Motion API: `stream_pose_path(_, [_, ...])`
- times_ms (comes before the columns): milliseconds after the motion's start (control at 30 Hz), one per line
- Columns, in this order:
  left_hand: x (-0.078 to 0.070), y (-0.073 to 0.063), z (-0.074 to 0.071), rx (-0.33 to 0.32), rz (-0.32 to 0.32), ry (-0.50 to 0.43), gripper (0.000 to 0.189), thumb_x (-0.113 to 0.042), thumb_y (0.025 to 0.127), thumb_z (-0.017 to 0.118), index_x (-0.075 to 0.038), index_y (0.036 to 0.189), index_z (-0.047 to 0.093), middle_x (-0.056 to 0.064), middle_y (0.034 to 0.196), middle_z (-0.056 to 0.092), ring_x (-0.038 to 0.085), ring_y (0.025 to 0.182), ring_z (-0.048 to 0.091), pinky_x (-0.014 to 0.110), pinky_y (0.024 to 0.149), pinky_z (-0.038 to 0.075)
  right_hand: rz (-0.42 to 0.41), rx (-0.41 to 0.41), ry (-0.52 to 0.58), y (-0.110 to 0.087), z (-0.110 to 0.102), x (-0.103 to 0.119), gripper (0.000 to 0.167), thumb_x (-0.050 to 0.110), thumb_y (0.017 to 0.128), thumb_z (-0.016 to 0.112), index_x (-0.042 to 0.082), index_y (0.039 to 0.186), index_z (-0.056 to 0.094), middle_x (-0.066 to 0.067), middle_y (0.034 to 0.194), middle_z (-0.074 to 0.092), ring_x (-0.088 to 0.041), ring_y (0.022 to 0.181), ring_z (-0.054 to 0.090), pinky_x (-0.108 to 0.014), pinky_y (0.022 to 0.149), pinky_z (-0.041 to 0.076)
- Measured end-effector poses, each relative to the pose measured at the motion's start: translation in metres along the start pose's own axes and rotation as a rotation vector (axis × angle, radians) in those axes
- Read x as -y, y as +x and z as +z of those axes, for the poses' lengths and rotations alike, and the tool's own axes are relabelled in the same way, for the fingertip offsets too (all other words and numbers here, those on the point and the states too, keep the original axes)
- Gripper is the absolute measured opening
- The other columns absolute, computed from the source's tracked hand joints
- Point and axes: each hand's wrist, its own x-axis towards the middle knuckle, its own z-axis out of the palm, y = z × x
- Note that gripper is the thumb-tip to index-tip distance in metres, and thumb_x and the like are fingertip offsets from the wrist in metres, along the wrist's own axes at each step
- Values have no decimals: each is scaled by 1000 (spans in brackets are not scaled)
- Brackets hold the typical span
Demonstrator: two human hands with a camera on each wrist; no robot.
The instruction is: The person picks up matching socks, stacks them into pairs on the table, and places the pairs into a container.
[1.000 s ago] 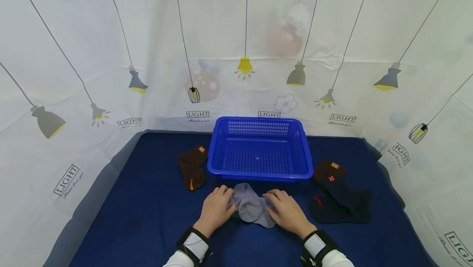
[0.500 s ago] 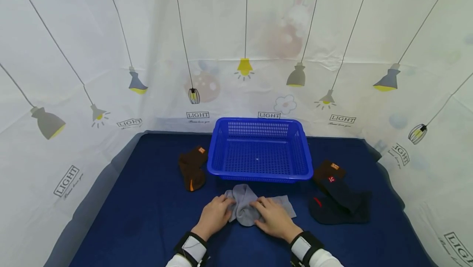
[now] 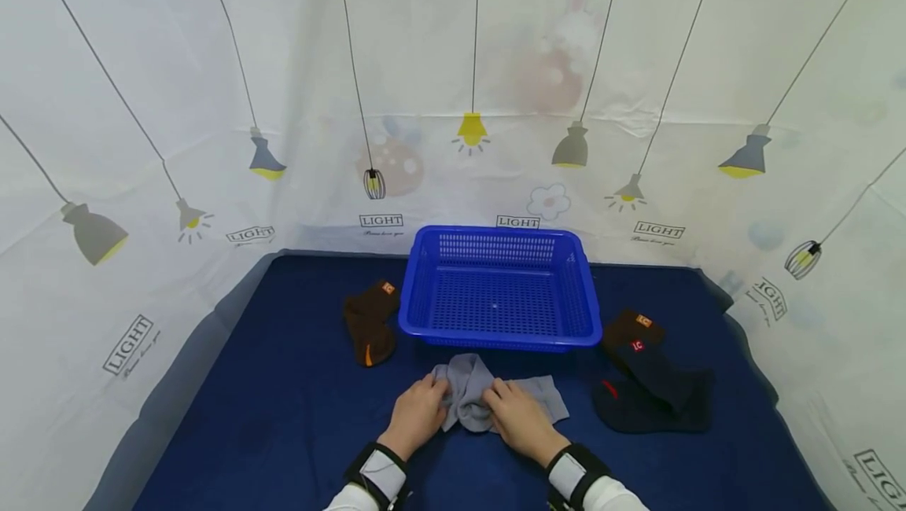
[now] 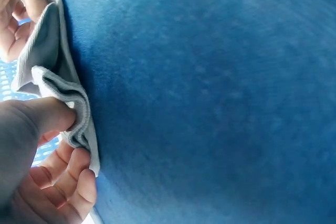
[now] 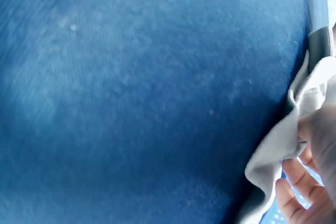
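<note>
A bunched grey sock (image 3: 467,395) lies on the dark blue cloth, in front of the basket, with a flatter part spread out to the right. My left hand (image 3: 416,414) pinches its left side; in the left wrist view, folded layers of the grey sock (image 4: 79,114) sit between thumb and fingers. On the other side, my right hand (image 3: 522,418) pinches the middle of the fabric, thumb and fingertips together on it. The right wrist view shows the grey sock (image 5: 275,148) hanging in a loose wavy fold by the right hand (image 5: 310,171), which is partly cut off.
A blue plastic basket (image 3: 500,340) stands behind the hands. One brown sock (image 3: 370,322) lies to its left. At the right, another brown sock (image 3: 630,328) lies partly under dark navy socks (image 3: 658,397). A white lamp-print curtain (image 3: 304,102) encloses the table.
My right hand has moved left onto the middle of the grey sock, and its flat right part now shows beyond that hand. Both hands now grip the fabric more closely.
</note>
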Motion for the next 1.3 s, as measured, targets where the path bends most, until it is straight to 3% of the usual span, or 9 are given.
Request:
stream_pose_path(233, [4,4,-9,-53,12,-2,22,-7,64,71,-16,73,54,-2,68,48,14,55,48,24,44,35,-8,19,17,-3,-14,-17,3,14,88,54,15,86,52,2,80,45,-12,67,42,-26,56,37])
stream_pose_path(533, [7,12,-18,-71,16,-13,23,-5,63,70,-15,74,53,-2,68,45,14,54,47,24,44,34,22,-50,-47,-15,-32,-42,13,10,80,63,17,83,53,4,78,45,-12,67,40,-24,54,31])
stream_pose_path(733, [5,12,-15,-52,9,-20,22,-5,64,70,-16,74,52,-2,69,46,13,54,46,24,45,34,149,-33,-5,-24,-38,-49,16,6,77,65,15,87,56,4,79,48,-12,68,46,-27,56,38])
stream_pose_path(1000, [8,9,-16,-17,-10,-25,22,-6,64,70,-16,74,53,-2,68,45,13,54,46,24,45,34,415,76,186,-35,-39,-54,14,3,74,62,9,85,57,-1,80,57,-20,76,57,-40,70,46])
stream_pose_path(1100, [10,9,-15,-12,-14,-19,21,-6,64,70,-16,74,54,-2,68,46,14,54,47,25,45,34,420,90,186,-38,-38,-56,10,3,76,61,10,80,55,0,75,55,-19,70,55,-39,65,45])
stream_pose_path(1300, [12,6,-15,-22,-20,-8,20,-7,64,71,-16,73,55,-2,68,47,14,55,47,25,44,34,370,45,99,-45,-37,-63,17,3,77,62,13,75,49,4,68,45,-13,60,44,-31,56,37])
